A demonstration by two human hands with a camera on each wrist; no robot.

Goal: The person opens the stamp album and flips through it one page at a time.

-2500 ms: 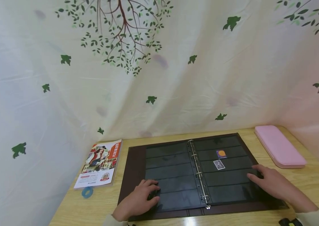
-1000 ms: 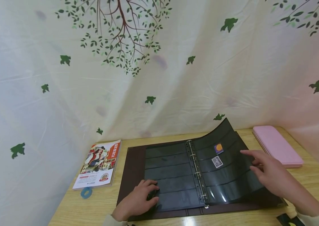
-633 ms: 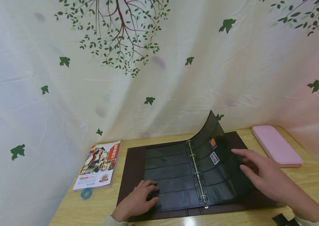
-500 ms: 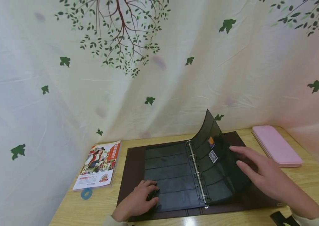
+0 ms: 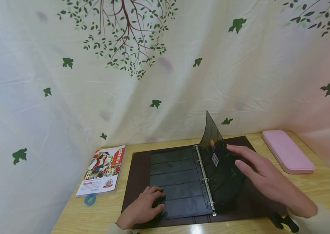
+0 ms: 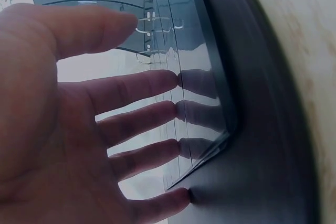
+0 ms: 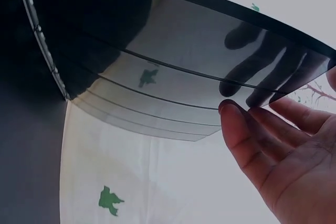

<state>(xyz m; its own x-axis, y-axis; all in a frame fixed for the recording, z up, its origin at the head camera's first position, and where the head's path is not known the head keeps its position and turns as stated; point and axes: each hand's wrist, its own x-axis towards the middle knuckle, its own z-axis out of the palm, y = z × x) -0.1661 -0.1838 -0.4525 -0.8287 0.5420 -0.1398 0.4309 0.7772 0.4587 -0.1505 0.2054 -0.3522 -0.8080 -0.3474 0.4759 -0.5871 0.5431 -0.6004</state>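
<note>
A dark brown ring-binder album [image 5: 137,169] lies open on the table, its black strip-pocket left page [image 5: 175,177] flat. The right page [image 5: 208,128] stands bent up from the metal rings [image 5: 204,175]. Two small stamps, a pale one [image 5: 215,159] and an orange-purple one [image 5: 212,145], show on it. My left hand [image 5: 143,206] rests on the album's left side; its fingertips touch the glossy page in the left wrist view. My right hand [image 5: 265,175] is behind the raised page, with loosely extended fingers [image 7: 239,142] against its underside in the right wrist view.
To the left lies a paperback book [image 5: 101,170] with a picture cover, and a blue ring [image 5: 90,199] sits just below it. A pink case [image 5: 288,151] lies at the back right. A leaf-patterned curtain [image 5: 165,81] hangs behind the wooden table [image 5: 71,213].
My right hand has moved left from the album's right edge. The right page has risen from flat to nearly upright, turning toward the rings. The left hand has stayed in place.
</note>
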